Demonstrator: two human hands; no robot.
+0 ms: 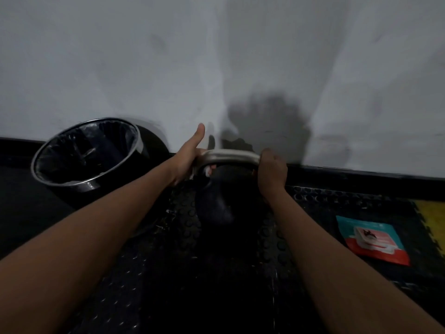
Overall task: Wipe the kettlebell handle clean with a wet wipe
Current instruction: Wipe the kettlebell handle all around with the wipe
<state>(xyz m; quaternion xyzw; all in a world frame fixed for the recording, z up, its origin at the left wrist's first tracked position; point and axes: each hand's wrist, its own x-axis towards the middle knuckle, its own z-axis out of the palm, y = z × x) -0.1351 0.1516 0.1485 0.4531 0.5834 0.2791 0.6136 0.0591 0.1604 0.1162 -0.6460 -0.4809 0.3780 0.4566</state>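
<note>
A black kettlebell (pixel 214 206) stands on the studded floor mat, close to the wall, with its silver handle (pixel 231 156) arching on top. My left hand (pixel 190 157) wraps the handle's left end, thumb sticking up, and bits of a white wet wipe (pixel 206 170) show under its fingers against the metal. My right hand (pixel 272 168) is closed in a fist around the handle's right end. The middle of the handle is bare between the two hands.
A black bin (pixel 86 153) with a chrome rim and a dark liner stands left of the kettlebell, against the grey wall. A teal and red wet wipe pack (pixel 372 239) lies flat on the mat to the right. A yellow mat tile (pixel 433 220) borders the far right.
</note>
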